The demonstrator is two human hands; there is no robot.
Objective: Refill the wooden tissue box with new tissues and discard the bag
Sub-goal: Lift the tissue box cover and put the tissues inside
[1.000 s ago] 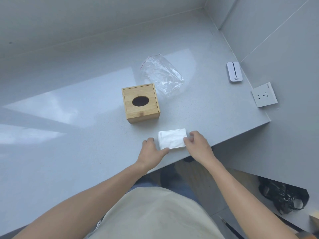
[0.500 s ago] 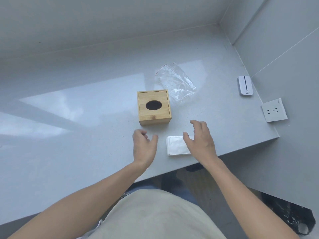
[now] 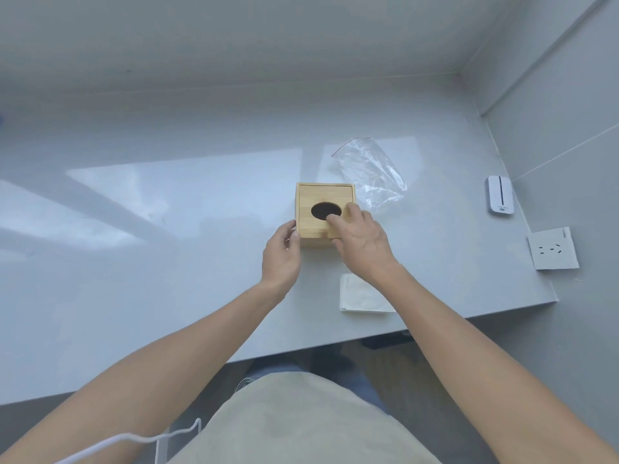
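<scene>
Since half a second ago, both hands gone forward from beside the tissue stack to the box. Left hand (image 3: 280, 252) now at the near left corner of the square light-wooden tissue box (image 3: 324, 212), fingers curled with tips touching its left side; firm grip or only contact, cannot tell. Right hand (image 3: 363, 241) lying over the near right part of the lid, fingers loosely spread, one fingertip at the rim of the dark oval opening, another finger reaching along the right edge; nothing held inside the hand. Box standing upright, lid closed, on the pale grey glossy countertop (image 3: 167, 229), about mid-depth. Flat white stack of folded tissues (image 3: 361, 296) lying near the counter's front edge, just this side of the box, partly hidden under the right wrist, touched by neither hand. Crumpled clear plastic bag with a thin red seal line (image 3: 371, 172) lying flat just behind and right of the box, touching or nearly touching its far right corner. Farther right, by the wall, a small white oblong device with a dark stripe (image 3: 499, 195), and nearer, a white square wall-socket plate (image 3: 552, 249) lying loose on the counter.
</scene>
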